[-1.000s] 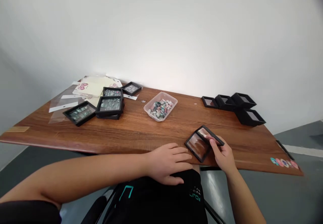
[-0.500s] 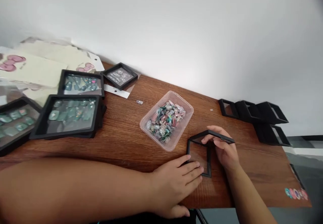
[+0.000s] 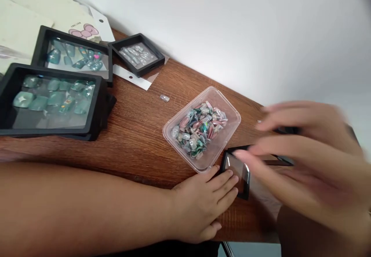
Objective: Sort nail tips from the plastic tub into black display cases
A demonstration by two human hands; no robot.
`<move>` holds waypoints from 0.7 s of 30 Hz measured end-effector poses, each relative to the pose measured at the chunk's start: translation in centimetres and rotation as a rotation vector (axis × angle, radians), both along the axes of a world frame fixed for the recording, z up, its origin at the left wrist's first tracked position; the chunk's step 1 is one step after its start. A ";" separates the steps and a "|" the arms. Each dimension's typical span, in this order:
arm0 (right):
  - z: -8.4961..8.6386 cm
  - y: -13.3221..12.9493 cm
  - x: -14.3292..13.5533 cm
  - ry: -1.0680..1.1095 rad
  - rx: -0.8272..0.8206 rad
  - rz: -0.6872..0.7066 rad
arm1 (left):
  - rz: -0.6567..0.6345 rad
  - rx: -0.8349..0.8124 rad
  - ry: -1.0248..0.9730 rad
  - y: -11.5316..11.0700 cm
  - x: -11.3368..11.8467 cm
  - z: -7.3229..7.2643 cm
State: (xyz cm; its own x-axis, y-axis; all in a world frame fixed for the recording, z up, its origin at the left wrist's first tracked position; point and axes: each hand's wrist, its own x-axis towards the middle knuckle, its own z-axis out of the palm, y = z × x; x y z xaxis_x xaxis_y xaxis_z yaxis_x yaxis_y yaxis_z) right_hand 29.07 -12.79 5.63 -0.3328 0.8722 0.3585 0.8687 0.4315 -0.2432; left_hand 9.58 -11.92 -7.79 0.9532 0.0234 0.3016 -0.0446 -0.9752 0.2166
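Fingers (image 3: 227,199) of the left hand (image 3: 197,208) rest flat and slightly spread across the left side of an unfolded black frame (image 3: 240,168). The right hand (image 3: 313,164) hangs before the frame's right part, blurred; whether it pinches anything cannot be told. The step seems to be steadying the unfolded frame; the next move calls for a firm left hand. Just beyond, to the left, sits a clear tub (image 3: 228,133) of nail tips (image 3: 198,129); filled frames (image 3: 97,110) lie farther left on the surface (image 3: 136,125).
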 end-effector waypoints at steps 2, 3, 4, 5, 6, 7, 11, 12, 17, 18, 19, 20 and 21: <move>0.2 3.3 -2.3 -0.127 -0.191 0.094 | 0.000 -0.015 0.003 0.0 0.0 0.1; -0.1 4.5 -3.1 -0.197 -0.335 0.119 | 0.000 -0.028 0.003 0.1 0.0 0.1; -0.5 5.4 -3.6 -0.239 -0.433 0.110 | -0.001 -0.043 0.003 0.0 -0.1 0.2; -1.1 6.0 -3.9 -0.269 -0.505 0.082 | -0.002 -0.055 0.005 0.0 -0.1 0.2; -1.6 6.4 -4.0 -0.285 -0.557 0.048 | -0.005 -0.063 0.008 0.0 -0.1 0.1; -2.2 6.5 -3.9 -0.288 -0.582 0.012 | -0.010 -0.067 0.014 0.0 -0.1 0.1; -3.6 6.3 -3.2 -0.267 -0.586 -0.035 | -0.031 -0.066 0.039 -0.1 -0.2 0.0; -3.8 6.3 -3.1 -0.263 -0.573 -0.026 | -0.034 -0.066 0.041 0.0 -0.2 0.0; -3.7 6.5 -3.0 -0.266 -0.510 0.025 | -0.027 -0.081 0.032 0.0 -0.1 0.1; -3.7 6.5 -3.0 -0.267 -0.512 0.028 | -0.027 -0.086 0.032 0.0 -0.1 0.1; -3.6 6.4 -3.0 -0.267 -0.520 0.028 | -0.030 -0.093 0.033 0.0 -0.1 0.1; -3.6 6.3 -3.0 -0.267 -0.535 0.027 | -0.034 -0.099 0.038 0.1 -0.1 0.1; -3.6 6.3 -3.0 -0.266 -0.551 0.026 | -0.039 -0.106 0.042 0.1 -0.1 0.1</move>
State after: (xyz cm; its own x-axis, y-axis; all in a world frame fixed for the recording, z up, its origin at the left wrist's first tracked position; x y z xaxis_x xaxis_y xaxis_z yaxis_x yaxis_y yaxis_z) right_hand 26.06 -6.52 2.02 -0.3726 0.8960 -0.2416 0.9212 0.3257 -0.2128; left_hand 9.53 -11.83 -7.72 0.9657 0.0155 0.2590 -0.0709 -0.9444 0.3209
